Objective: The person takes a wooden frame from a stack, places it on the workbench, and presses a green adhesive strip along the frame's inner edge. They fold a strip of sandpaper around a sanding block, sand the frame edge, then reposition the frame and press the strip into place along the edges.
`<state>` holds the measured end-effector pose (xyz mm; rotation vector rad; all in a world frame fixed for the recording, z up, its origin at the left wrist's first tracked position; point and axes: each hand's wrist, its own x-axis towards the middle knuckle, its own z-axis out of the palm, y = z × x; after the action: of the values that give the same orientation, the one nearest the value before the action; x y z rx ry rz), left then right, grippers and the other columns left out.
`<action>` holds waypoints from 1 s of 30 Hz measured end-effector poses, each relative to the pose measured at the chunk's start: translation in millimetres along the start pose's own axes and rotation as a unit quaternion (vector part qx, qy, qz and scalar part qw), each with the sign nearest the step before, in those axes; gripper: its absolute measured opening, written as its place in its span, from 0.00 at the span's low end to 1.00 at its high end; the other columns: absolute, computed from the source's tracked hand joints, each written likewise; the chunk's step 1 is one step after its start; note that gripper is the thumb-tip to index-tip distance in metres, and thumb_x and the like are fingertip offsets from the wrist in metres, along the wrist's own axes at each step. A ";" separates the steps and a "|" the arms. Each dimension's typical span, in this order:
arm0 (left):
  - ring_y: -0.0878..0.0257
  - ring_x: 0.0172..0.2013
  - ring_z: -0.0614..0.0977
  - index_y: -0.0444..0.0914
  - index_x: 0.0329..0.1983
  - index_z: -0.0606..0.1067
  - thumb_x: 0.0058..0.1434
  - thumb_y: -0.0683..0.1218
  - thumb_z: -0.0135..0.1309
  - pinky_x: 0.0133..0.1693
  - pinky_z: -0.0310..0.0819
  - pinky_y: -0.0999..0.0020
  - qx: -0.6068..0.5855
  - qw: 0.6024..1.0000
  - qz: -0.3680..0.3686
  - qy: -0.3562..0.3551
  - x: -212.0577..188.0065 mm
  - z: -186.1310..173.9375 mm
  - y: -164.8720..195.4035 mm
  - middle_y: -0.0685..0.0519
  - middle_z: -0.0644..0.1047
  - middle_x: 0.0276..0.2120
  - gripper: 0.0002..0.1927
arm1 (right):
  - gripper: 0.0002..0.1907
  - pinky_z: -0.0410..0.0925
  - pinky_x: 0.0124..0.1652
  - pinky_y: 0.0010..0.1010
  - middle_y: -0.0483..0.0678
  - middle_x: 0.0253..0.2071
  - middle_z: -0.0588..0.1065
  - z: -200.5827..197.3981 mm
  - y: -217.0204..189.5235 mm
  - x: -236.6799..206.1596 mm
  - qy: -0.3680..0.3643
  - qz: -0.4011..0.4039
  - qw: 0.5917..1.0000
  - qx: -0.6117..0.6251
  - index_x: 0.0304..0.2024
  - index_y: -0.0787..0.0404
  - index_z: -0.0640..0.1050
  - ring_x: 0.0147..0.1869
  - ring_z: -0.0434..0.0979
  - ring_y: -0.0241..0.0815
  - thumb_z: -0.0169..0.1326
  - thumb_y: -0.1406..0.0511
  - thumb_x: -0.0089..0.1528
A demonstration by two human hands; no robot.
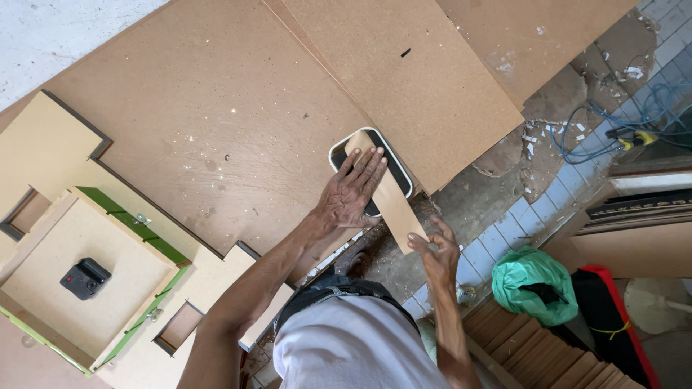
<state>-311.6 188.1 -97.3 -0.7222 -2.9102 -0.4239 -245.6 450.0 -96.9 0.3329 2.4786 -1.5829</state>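
Note:
My left hand (pixel 351 191) lies flat, fingers spread, on a narrow tan fibreboard strip (pixel 393 205) and presses it down onto a black block with a white rim (pixel 398 167). The block rests on a big brown board (pixel 216 122). My right hand (pixel 436 252) pinches the strip's near end, which juts out past the board's edge. The block's middle is hidden under the strip and my fingers.
A second brown board (pixel 411 72) overlaps at the top right. A cream and green box frame (pixel 126 216) with a small black clock movement (pixel 85 278) lies at the left. A green bag (pixel 533 281), stacked wood strips (pixel 526 353) and blue cables (pixel 620 122) lie on the tiled floor.

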 end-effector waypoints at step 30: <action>0.46 0.75 0.52 0.29 0.71 0.58 0.71 0.71 0.22 0.75 0.38 0.49 -0.073 0.977 -0.198 -0.038 31.0 -5.8 21.6 0.36 0.54 0.74 0.46 | 0.10 0.70 0.45 0.23 0.47 0.39 0.80 -31.9 7.4 16.0 -0.144 -0.097 0.964 0.200 0.43 0.69 0.81 0.42 0.78 0.33 0.62 0.72 0.59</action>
<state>-328.4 218.4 -81.2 -0.1670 -3.1200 -0.6666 -259.8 483.4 -94.4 -0.0906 2.0166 -2.0437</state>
